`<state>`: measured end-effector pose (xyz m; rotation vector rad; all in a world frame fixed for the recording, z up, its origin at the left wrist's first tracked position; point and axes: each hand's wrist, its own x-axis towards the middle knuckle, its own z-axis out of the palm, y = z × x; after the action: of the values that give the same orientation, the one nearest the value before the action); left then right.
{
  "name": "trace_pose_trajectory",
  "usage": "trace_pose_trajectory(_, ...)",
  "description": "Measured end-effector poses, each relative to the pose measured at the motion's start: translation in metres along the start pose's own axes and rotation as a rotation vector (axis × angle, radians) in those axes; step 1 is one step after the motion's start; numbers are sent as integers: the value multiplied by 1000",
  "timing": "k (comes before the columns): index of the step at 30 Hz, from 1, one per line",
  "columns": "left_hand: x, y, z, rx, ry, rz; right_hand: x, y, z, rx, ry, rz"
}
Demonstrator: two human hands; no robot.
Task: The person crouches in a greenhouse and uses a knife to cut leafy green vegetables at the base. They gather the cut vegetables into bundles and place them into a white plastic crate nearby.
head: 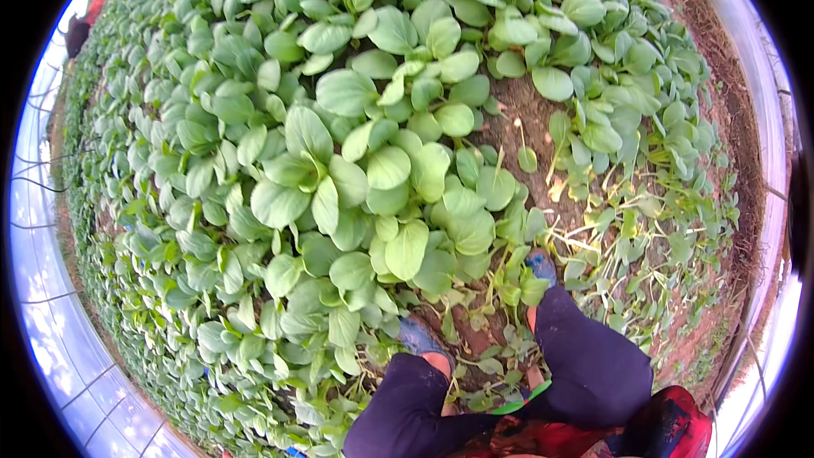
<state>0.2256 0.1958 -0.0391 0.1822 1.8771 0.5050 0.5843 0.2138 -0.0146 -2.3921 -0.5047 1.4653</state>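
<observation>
Neither my left hand nor my right hand can be made out in the head view. Before me stands a dense bed of bok choy-like leafy greens [311, 172], with broad rounded leaves. My bent knees in dark trousers [588, 356] are at the bottom, and my blue shoes [416, 336] rest on soil at the edge of the standing plants. Right of my feet, pulled or trimmed leaves and pale stalks [636, 261] lie scattered over the ground. Between my shoes, low plants and loose leaves [489, 356] partly cover the soil.
A strip of bare brown soil [524, 121] runs between the plants ahead. Greenhouse plastic walls with thin ribs [750, 44] curve along the right and left [44, 267]. Dry roots or straw [741, 108] line the right edge. A person in red [100, 1] is far off at upper left.
</observation>
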Motion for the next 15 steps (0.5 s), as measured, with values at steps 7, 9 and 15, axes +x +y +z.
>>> trace_pose_trajectory(7, -22, -26, -73, 71, 4, 3, -58, 57, -24, 125, 117, -20)
trace_pose_trajectory(9, -36, -38, -102, 98, 13, -14, -80, 81, -43, 172, 186, 3)
trace_pose_trajectory(15, -88, -34, -201, 87, 40, 5, -69, 28, -88, 168, 174, -242)
